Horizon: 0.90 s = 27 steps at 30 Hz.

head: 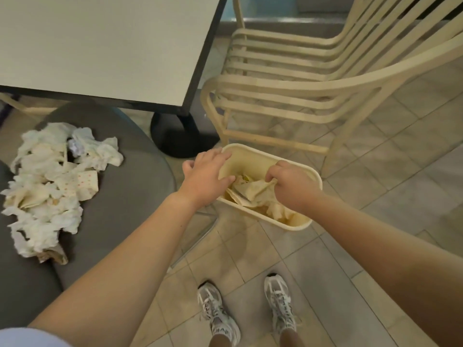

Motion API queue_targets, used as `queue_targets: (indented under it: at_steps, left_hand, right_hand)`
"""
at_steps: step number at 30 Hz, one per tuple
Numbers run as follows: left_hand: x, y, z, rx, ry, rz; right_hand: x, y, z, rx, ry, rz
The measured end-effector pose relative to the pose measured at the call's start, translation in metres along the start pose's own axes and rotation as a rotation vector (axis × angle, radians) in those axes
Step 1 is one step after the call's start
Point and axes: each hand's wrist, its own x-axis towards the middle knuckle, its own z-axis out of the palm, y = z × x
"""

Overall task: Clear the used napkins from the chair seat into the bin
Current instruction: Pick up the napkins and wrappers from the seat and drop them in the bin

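Note:
A cream plastic bin [253,152] stands on the tiled floor in front of me, with crumpled napkins [253,192] inside it. My right hand [292,185] is over the bin and pinches one of those napkins with curled fingers. My left hand [206,176] hovers over the bin's left rim with its fingers spread and straight, its fingertips near the napkins in the bin. A big pile of used white napkins [50,189] lies on the grey chair seat [120,196] at the left, away from both hands.
A white table [100,46] with a black edge and a black pedestal base [178,136] stands behind the seat. A cream slatted chair [300,76] is just beyond the bin. My two feet in white trainers [245,311] stand on the tiles below.

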Motion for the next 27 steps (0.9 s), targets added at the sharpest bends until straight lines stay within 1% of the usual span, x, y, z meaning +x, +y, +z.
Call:
queue_targets:
  at_steps: [5,12,18,21,27]
  left_hand:
    - [-0.015,-0.039,-0.012,-0.055,0.062,-0.078]
    - [-0.059,-0.119,-0.024,-0.077,0.151,-0.202]
    - [-0.110,-0.210,-0.034,-0.150,0.274,-0.388]
    - [-0.132,-0.254,-0.035,-0.178,0.304,-0.488]
    - [-0.161,-0.334,-0.023,-0.192,0.425,-0.675]
  right_hand:
    - [0.021,-0.044,0.013,-0.028,-0.030,-0.115]
    - [0.055,-0.134,0.052,-0.076,-0.139,-0.301]
    - [0.081,-0.221,0.109,-0.105,-0.236,-0.445]
    - [0.095,-0.262,0.139,-0.132,-0.293,-0.489]
    - [0.125,-0.328,0.202,-0.185,-0.387,-0.582]
